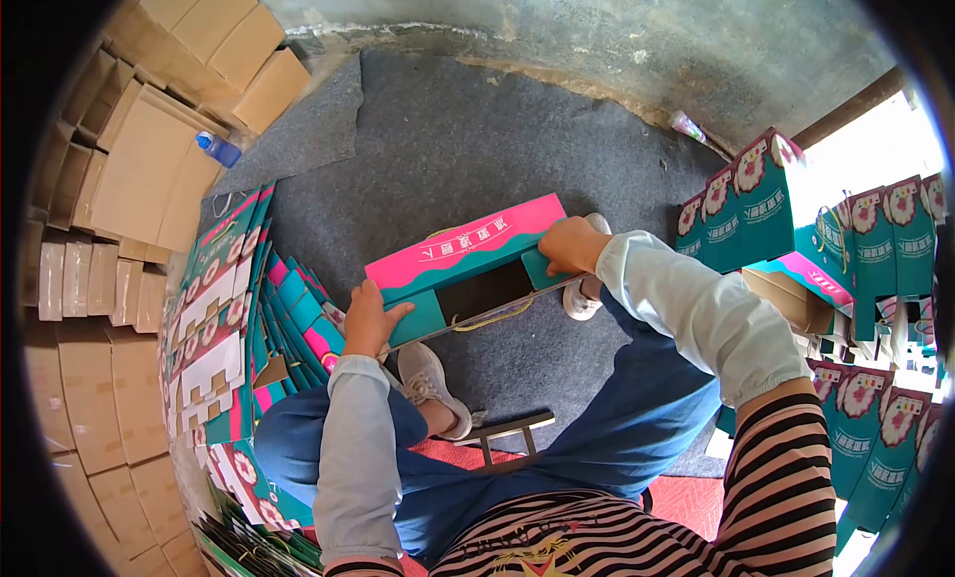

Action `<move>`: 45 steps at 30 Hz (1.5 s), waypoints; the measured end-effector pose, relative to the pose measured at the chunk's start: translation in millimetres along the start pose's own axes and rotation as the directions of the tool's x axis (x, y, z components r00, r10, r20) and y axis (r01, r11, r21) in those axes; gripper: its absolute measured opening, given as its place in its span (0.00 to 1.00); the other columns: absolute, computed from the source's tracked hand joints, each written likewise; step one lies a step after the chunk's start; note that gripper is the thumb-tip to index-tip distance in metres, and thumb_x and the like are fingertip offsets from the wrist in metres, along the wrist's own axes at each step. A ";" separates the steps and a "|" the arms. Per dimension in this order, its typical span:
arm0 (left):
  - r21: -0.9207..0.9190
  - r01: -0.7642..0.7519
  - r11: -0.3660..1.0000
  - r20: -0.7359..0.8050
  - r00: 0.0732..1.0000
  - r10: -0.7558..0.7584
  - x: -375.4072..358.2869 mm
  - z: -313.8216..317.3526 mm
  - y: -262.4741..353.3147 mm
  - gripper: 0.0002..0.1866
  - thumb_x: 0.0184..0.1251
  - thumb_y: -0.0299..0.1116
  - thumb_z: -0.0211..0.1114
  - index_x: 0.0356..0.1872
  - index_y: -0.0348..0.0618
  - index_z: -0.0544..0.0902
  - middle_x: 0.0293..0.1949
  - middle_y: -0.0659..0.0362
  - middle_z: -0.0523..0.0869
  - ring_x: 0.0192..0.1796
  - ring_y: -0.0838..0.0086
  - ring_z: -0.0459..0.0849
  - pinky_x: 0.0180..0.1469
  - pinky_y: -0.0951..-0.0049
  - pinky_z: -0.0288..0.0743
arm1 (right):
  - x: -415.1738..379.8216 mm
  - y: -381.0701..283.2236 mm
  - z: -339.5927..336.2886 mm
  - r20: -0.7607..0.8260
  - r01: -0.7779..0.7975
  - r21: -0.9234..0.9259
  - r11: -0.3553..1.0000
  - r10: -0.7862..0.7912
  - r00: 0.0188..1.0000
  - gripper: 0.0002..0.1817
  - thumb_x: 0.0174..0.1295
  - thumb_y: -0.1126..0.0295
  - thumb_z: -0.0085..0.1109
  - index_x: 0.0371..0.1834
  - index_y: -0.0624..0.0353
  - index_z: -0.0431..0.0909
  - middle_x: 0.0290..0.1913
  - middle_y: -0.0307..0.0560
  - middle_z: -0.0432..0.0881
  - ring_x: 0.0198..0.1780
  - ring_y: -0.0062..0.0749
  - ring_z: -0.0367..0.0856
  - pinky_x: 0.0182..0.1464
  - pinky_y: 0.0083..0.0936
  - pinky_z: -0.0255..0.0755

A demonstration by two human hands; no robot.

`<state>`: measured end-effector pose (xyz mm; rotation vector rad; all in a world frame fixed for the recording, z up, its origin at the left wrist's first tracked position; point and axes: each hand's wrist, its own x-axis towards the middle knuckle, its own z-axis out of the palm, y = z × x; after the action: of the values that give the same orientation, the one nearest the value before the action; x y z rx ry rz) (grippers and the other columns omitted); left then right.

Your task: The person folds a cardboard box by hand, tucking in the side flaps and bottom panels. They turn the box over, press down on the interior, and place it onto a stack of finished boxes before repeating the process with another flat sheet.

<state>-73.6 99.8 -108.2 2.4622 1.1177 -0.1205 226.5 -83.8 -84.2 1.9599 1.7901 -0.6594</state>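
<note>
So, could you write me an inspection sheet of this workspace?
Surface: dark carpet, with a ragged-edged piece at upper left.
Job's things: green and pink box, opening showing a brown inside, yellow cord along its near side.
Clutter: blue bottle near brown boxes.
Hands: left hand holds one end of the box; right hand holds the other, near the opening.
Cables: nothing seen.
Surroundings: flat cartons on the left, made-up boxes on the right, grey wall beyond the carpet.

Grey carpet [438, 119] on flr, rough grey wall [597, 30], brt light [865, 144] at R.
</note>
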 end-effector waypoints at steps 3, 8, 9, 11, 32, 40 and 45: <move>-0.025 -0.005 1.000 -0.017 1.000 0.005 -1.7 -1.3 1.3 0.33 0.47 0.48 0.76 0.44 0.32 0.71 0.42 0.41 0.79 0.46 0.48 0.81 0.46 0.57 0.76 | -8.6 0.0 -6.5 0.022 -0.094 0.042 0.995 0.093 0.995 0.23 0.50 0.48 0.67 0.37 0.57 0.86 0.37 0.50 0.85 0.42 0.46 0.85 0.42 0.39 0.78; -0.048 0.001 0.999 -0.025 1.000 -0.002 -4.0 -3.4 2.8 0.33 0.47 0.48 0.76 0.43 0.32 0.71 0.40 0.42 0.79 0.45 0.48 0.81 0.45 0.58 0.75 | -11.5 3.8 -6.9 0.012 -0.170 0.031 0.985 0.170 0.985 0.28 0.48 0.43 0.67 0.38 0.58 0.85 0.39 0.50 0.85 0.44 0.45 0.85 0.43 0.38 0.79; -0.054 -0.010 0.998 -0.030 1.000 0.008 -3.6 -3.4 1.8 0.33 0.47 0.48 0.77 0.43 0.32 0.71 0.40 0.42 0.79 0.44 0.48 0.81 0.45 0.58 0.75 | -11.5 4.5 -8.2 0.013 -0.183 0.030 0.983 0.183 0.983 0.29 0.48 0.41 0.67 0.38 0.59 0.85 0.40 0.50 0.85 0.44 0.45 0.85 0.44 0.37 0.79; -0.088 0.021 0.996 -0.057 0.998 -0.026 -4.5 -2.2 0.8 0.33 0.46 0.48 0.77 0.42 0.32 0.70 0.40 0.41 0.79 0.44 0.48 0.81 0.45 0.58 0.75 | -16.3 13.1 -12.0 -0.034 -0.255 0.020 0.967 0.256 0.966 0.32 0.47 0.38 0.65 0.38 0.60 0.85 0.39 0.52 0.85 0.43 0.47 0.85 0.43 0.37 0.78; -0.435 -0.382 0.816 -0.530 0.841 0.110 5.7 -69.0 88.3 0.16 0.67 0.36 0.63 0.48 0.33 0.77 0.42 0.46 0.84 0.43 0.60 0.83 0.47 0.66 0.74 | -121.1 94.7 -86.8 -0.647 -0.140 0.514 0.846 0.490 0.584 0.27 0.53 0.47 0.63 0.44 0.61 0.78 0.38 0.61 0.82 0.43 0.58 0.80 0.44 0.45 0.73; -0.315 -0.770 0.554 -0.680 0.591 0.434 4.8 -98.8 340.5 0.24 0.62 0.35 0.66 0.58 0.38 0.72 0.48 0.45 0.79 0.48 0.51 0.80 0.47 0.58 0.74 | -352.5 146.8 -24.5 -0.704 0.136 0.693 0.708 0.706 -0.085 0.13 0.61 0.69 0.64 0.45 0.63 0.76 0.37 0.42 0.82 0.39 0.20 0.79 0.41 0.22 0.74; -0.349 -0.875 0.337 -0.669 0.484 0.564 -11.7 -28.3 484.7 0.34 0.63 0.36 0.63 0.65 0.27 0.60 0.51 0.38 0.76 0.49 0.47 0.80 0.47 0.58 0.77 | -475.6 196.3 96.4 -0.470 -0.026 0.881 0.472 0.869 -0.153 0.15 0.64 0.69 0.61 0.51 0.63 0.73 0.40 0.37 0.79 0.40 0.17 0.74 0.44 0.18 0.69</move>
<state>272.1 -178.5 89.0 2.0569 -0.0646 1.0125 383.2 -541.9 115.0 3.9028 0.6105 0.8650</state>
